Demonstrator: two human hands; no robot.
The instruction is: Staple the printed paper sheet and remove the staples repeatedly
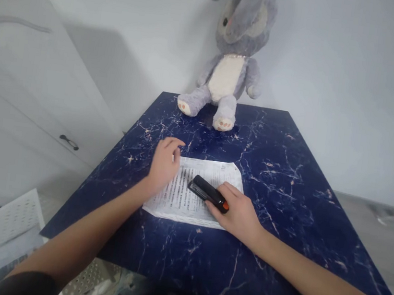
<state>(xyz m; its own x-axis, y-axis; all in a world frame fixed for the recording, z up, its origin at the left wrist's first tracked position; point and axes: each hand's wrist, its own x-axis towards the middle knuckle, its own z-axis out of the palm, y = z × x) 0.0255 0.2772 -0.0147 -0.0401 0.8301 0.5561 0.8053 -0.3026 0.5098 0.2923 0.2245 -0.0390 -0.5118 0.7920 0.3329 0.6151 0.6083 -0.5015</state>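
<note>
Gripping a black stapler point(209, 193) by its rear, orange-tipped end, the right hand point(237, 214) rests on the lower right part of a printed sheet, its fingers closed around the tool. From there the stapler lies slantwise across the sheet, its front end pointing up and left toward the left hand point(163, 165). That hand holds nothing; it lies palm down on the sheet's upper left corner, fingers curled at the paper's edge, pinning it to the surface.

By size: a dark blue marble-patterned table point(280, 178) fills the middle of the view, with pale veins across it. To its left stands a white cabinet point(25, 96) with a dark handle. At the far edge of the table a grey plush rabbit point(233, 50) sits against the white wall, feet forward, well apart from both hands. The printed sheet point(190, 200) lies in the middle of the table, covered in dense lines of text, its far right corner folded.
</note>
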